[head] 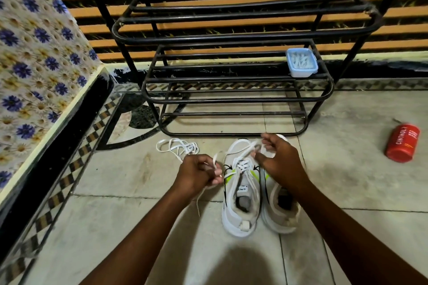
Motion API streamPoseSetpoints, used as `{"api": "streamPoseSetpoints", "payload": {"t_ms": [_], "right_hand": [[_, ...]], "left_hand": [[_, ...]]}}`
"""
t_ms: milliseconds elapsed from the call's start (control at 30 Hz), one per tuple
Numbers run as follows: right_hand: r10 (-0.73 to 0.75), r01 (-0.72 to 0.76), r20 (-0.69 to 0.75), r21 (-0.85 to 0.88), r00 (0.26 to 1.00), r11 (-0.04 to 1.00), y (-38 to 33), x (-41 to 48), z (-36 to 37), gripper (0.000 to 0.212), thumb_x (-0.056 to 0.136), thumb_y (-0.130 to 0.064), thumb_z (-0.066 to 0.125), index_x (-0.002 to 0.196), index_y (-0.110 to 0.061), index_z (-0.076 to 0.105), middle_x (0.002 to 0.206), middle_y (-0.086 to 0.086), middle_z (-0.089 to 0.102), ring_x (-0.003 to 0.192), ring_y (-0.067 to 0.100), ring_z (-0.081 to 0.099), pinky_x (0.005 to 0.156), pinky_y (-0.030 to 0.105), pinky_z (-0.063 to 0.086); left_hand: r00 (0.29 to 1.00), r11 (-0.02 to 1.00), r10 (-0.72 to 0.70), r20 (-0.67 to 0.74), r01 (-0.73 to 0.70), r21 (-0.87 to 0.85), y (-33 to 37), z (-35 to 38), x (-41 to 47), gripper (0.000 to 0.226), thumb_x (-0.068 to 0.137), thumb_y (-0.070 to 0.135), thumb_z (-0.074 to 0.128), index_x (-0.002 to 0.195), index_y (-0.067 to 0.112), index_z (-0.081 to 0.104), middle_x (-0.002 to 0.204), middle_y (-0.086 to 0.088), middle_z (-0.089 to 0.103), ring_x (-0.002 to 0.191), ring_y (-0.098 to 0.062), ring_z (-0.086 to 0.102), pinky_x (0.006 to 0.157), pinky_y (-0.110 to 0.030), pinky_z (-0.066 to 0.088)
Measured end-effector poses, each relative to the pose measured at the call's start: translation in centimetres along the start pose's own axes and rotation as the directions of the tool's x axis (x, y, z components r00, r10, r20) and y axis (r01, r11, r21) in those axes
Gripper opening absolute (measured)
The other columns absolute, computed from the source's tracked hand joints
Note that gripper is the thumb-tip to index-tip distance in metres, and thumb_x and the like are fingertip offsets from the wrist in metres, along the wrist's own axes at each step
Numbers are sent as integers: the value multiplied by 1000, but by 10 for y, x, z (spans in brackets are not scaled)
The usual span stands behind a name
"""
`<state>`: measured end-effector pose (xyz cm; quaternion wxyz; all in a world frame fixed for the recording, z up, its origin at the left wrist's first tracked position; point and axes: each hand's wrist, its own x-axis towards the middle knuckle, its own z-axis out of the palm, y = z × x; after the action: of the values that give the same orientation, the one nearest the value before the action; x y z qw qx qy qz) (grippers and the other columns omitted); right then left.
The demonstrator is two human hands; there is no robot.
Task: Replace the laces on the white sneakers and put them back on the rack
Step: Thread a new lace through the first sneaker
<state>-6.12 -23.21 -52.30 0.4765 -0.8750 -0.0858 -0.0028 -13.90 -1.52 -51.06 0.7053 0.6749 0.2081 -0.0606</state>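
Observation:
Two white sneakers stand side by side on the tiled floor in front of the black rack (234, 99). The left sneaker (240, 206) has a white lace (242, 165) threaded through several lower eyelets. My left hand (199, 173) grips one end of that lace, which trails down past my wrist. My right hand (278, 159) pinches the other end above the toe. The right sneaker (281, 210) is partly hidden under my right hand and forearm. A loose white lace (178, 148) lies tangled on the floor to the left of the shoes.
A small blue lidded box (301, 62) sits on the rack's middle shelf at the right. A red can (403, 143) lies on the floor at the right. A flower-patterned covered surface (34, 65) borders the left side.

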Motion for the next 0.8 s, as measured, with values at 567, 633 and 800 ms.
{"api": "streamPoseSetpoints", "payload": {"t_ms": [567,633,800], "right_hand": [[84,-79,53,-96,995,992,-7,-49,15,43,65,-28,52,97,-10,73,85,4,74,85,24,69,76,33,52],[163,-163,70,-17,984,987,-6,-49,14,49,62,-29,49,101,-11,72,88,2,74,87,19,68,78,30,51],[260,-263,84,35,962,964,5,-45,16,37,68,-8,56,102,-16,69,86,-5,70,87,16,68,80,30,54]], "left_hand": [[983,953,103,-151,-54,298,-31,59,3,17,75,5,85,72,19,76,65,5,72,65,-11,67,78,-36,57],[980,956,106,-169,-54,288,-31,64,3,17,75,5,85,72,20,77,66,2,73,66,-14,70,77,-36,58],[960,955,115,-254,-36,294,-36,73,6,11,76,15,87,75,17,77,67,2,74,66,-15,70,73,-34,58]]}}
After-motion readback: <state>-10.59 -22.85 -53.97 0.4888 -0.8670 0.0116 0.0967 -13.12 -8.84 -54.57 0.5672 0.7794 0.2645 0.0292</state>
